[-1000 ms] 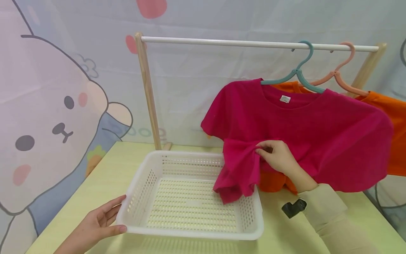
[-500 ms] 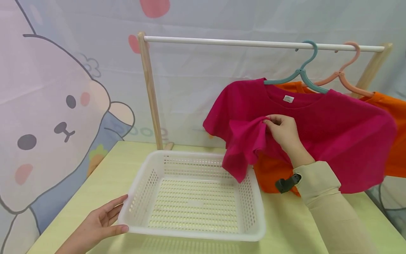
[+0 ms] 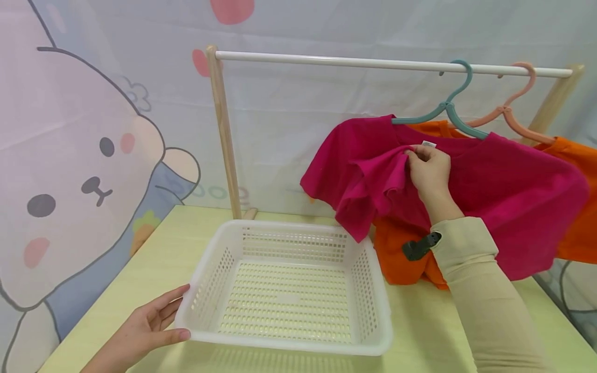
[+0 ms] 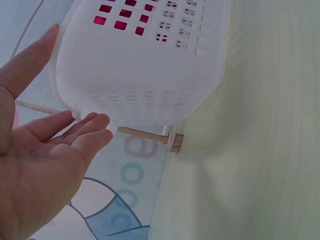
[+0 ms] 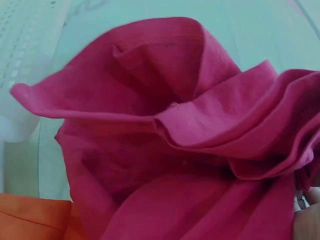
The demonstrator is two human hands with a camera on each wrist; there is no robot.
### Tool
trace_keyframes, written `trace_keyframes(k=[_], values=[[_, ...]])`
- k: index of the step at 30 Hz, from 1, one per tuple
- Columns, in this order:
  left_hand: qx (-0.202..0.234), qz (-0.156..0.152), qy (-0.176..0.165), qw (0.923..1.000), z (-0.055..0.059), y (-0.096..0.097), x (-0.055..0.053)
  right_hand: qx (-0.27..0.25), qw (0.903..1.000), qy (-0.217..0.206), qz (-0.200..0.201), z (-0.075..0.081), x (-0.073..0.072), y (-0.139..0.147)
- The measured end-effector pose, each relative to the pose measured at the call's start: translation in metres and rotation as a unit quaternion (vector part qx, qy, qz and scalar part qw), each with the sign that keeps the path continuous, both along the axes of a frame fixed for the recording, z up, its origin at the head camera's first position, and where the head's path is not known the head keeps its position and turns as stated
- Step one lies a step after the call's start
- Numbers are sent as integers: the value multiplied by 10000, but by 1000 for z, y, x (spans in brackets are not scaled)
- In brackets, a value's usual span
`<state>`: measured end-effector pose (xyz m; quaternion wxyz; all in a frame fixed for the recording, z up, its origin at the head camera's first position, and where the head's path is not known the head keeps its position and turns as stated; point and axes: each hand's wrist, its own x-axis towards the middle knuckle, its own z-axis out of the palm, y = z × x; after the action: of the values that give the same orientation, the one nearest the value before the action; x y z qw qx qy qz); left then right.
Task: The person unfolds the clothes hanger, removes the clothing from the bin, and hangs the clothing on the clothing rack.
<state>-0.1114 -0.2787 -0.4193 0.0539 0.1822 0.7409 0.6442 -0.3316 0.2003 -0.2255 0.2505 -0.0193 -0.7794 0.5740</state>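
Note:
A magenta T-shirt (image 3: 336,160) hangs on a teal hanger (image 3: 422,120) from the rack's white bar. My right hand (image 3: 430,171) pinches its hem, bunched up in front of the chest close under the collar label. In the right wrist view, folds of the T-shirt (image 5: 150,165) fill most of the picture, with only a bit of the hand (image 5: 307,220) at the lower right. My left hand (image 3: 144,331) rests its fingertips and thumb, spread and nearly straight, on the left rim of a white perforated basket (image 3: 284,344), which holds nothing.
Behind the magenta shirt, an orange shirt (image 3: 406,256) hangs on a peach hanger (image 3: 522,127). The rack's white bar (image 3: 326,61) runs between wooden posts along the back of the pale yellow table (image 3: 186,233). A printed cloth (image 3: 70,155) with a cartoon animal covers the wall.
My right hand has lifted the pinched hem up from over the basket toward the collar, and the cloth has left the basket's inside. My left hand stays at the rim.

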Motion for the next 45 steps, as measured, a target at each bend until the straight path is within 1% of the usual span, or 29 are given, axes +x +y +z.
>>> trace_keyframes(k=[2, 5, 10, 13, 17, 22, 25, 28, 31, 35, 39, 45], values=[[2, 0, -49, 10000, 0, -1, 0, -158, 9997, 174, -109, 0, -2, -1], [-3, 9, -139, 9999, 1, -2, 0, -169, 9986, 418, -295, -1, -5, -2], [111, -82, -267, 9995, 0, -3, -1, 193, 9964, 633, -528, -13, -13, -4], [129, -104, -242, 9996, 0, -3, -1, 308, 9962, 639, -513, -21, -18, -6], [78, -51, -216, 9997, -1, -2, 0, 557, 9960, 586, -380, -33, -23, -9], [-5, 5, -196, 9998, -2, -1, 0, 844, 9947, 563, -176, -54, -25, -12], [-46, 65, -281, 9996, -1, -1, 0, 959, 9942, 488, -57, -68, -26, -13], [-81, 110, -315, 9994, -1, -1, -1, 1114, 9932, 320, 46, -81, -28, -11], [-49, 75, -247, 9997, -1, -1, -1, 1236, 9921, 167, 127, -93, -30, -9], [97, -37, -127, 9999, -3, -1, -1, 1408, 9898, 23, 208, -106, -31, -4], [197, -119, -55, 9997, -3, 0, -2, 1662, 9854, -139, 338, -118, -32, 0], [230, -125, -65, 9996, -4, 0, -1, 2060, 9754, -414, 670, -139, -28, 6]])
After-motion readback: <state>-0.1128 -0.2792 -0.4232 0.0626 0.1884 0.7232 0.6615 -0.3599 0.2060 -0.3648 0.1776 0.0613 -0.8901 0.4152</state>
